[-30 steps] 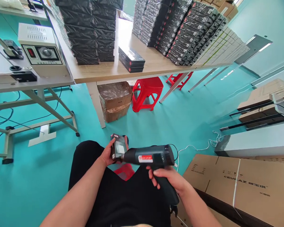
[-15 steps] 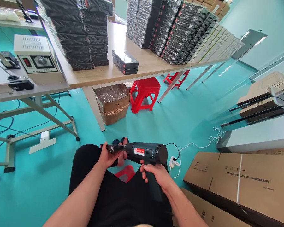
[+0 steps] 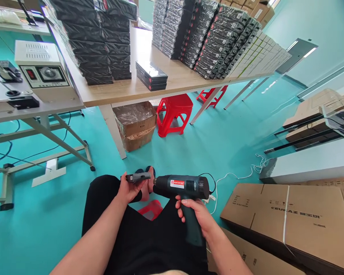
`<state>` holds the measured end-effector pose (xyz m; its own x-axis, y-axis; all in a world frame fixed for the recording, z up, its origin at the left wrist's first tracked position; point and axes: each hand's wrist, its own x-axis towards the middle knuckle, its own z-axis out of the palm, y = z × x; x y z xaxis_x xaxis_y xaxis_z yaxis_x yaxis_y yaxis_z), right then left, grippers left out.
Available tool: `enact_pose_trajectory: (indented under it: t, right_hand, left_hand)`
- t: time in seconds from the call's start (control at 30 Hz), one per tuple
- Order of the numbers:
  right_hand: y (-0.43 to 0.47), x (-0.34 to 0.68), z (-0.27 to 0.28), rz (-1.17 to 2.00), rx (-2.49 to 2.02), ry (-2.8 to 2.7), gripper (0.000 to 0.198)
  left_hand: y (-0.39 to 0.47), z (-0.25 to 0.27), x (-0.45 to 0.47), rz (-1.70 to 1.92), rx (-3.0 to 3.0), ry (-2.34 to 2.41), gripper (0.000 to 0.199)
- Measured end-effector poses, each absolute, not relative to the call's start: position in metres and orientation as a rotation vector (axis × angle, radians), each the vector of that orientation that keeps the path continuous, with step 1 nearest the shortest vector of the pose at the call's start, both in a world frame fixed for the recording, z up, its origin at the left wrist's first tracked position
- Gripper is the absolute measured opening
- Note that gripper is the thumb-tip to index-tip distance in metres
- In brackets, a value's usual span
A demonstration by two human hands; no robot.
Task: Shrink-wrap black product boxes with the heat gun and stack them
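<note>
My right hand [image 3: 193, 210] grips the handle of a dark green heat gun [image 3: 180, 186] with a red and white label on its barrel. The metal nozzle points left at a small black box [image 3: 138, 177], a short gap away. That box lies in my left hand [image 3: 129, 190], whose fingers are closed around its left end and underside. One narrow side of the box faces me, with a small pale label on it. Both hands are above my lap. The black cord leaves the gun's rear on the right.
On the wooden table [image 3: 114, 93] stand stacks of film-wrapped black boxes [image 3: 100, 46] and a small separate pile [image 3: 151, 75]. A control unit [image 3: 43, 70] is at left. Below are an open carton [image 3: 137, 128] and a red stool [image 3: 174, 114]. Large cartons [image 3: 298, 221] and a white cord [image 3: 232, 175] lie right.
The heat gun has moved right, away from the box, and its nozzle now shows a gap. The box has turned slightly in my left hand.
</note>
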<state>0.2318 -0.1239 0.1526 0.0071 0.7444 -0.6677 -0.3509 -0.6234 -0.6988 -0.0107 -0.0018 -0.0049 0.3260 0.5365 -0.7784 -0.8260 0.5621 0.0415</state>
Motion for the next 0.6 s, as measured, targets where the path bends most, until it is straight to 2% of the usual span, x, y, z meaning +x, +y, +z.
enact_pose_trajectory:
  t: [0.43,0.6]
  right_hand:
    - [-0.121,0.227,0.144,1.703,-1.387,-0.443,0.033]
    - [-0.120,0.233,0.146,1.700,-1.388,-0.420,0.033]
  left_hand:
    - [-0.005,-0.010,-0.012,0.924,-0.272,0.795,0.040]
    - [-0.006,-0.009,-0.014,0.902,-0.262,0.782,0.033]
